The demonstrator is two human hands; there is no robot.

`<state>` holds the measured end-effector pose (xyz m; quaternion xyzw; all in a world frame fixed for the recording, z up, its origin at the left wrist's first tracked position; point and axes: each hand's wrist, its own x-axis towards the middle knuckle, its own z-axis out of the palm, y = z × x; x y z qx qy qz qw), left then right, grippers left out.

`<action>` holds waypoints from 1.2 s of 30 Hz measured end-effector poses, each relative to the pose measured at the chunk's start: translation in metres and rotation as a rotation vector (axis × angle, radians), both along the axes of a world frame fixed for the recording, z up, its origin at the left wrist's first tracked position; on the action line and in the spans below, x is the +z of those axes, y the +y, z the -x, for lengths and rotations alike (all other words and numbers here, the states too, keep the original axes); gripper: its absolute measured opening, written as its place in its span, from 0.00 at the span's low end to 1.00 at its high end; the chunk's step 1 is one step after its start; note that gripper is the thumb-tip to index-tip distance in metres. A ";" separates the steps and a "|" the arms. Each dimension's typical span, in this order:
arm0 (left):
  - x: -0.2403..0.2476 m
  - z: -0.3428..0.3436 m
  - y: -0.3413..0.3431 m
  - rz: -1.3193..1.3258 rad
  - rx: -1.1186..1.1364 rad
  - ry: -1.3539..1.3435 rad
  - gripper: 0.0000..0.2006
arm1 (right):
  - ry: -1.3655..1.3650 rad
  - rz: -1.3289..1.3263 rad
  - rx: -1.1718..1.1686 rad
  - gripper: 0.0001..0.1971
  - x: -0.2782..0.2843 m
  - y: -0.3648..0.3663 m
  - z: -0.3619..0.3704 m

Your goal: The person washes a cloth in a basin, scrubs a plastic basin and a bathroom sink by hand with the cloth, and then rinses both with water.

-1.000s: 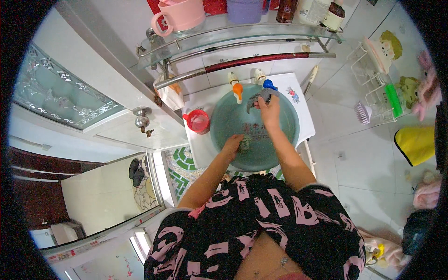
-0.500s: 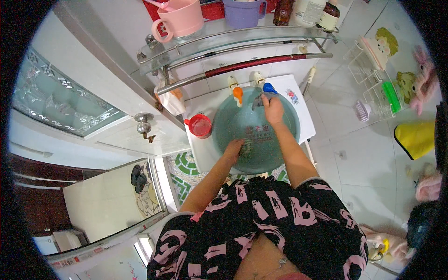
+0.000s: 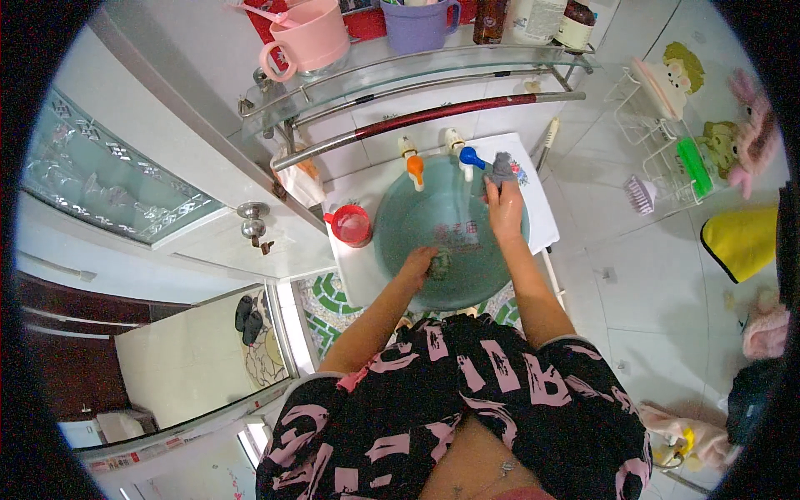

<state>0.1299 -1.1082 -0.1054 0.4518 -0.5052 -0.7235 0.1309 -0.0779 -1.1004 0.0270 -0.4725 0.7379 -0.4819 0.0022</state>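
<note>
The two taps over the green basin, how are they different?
The orange tap sits on the left with no hand on it; the blue tap sits on the right, and the right hand reaches up beside it, holding a grey cloth. The left hand is down in the basin, nearer the orange one. Both have white bases and point into the basin.
</note>
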 end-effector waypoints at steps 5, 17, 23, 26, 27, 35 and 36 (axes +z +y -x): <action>0.017 -0.001 0.002 -0.034 0.053 0.009 0.21 | 0.697 -0.316 0.112 0.13 0.046 -0.029 -0.006; 0.033 -0.007 0.013 0.011 0.236 0.173 0.13 | 0.540 -0.643 0.102 0.15 0.069 -0.069 -0.016; 0.032 0.000 0.011 0.047 0.248 0.226 0.13 | 0.408 -0.511 0.097 0.16 0.054 -0.044 -0.024; 0.037 0.006 0.003 -0.347 0.292 0.239 0.13 | 0.466 -0.377 0.046 0.16 0.037 -0.036 -0.022; 0.034 0.005 0.002 -0.346 0.295 0.237 0.13 | 0.505 -0.310 0.025 0.16 0.039 -0.036 -0.026; 0.024 0.004 0.008 -0.429 0.375 0.195 0.12 | 0.522 -0.618 0.080 0.13 0.069 -0.066 -0.016; 0.024 0.002 0.011 -0.429 0.376 0.194 0.12 | 0.473 -0.626 0.073 0.14 0.072 -0.067 -0.017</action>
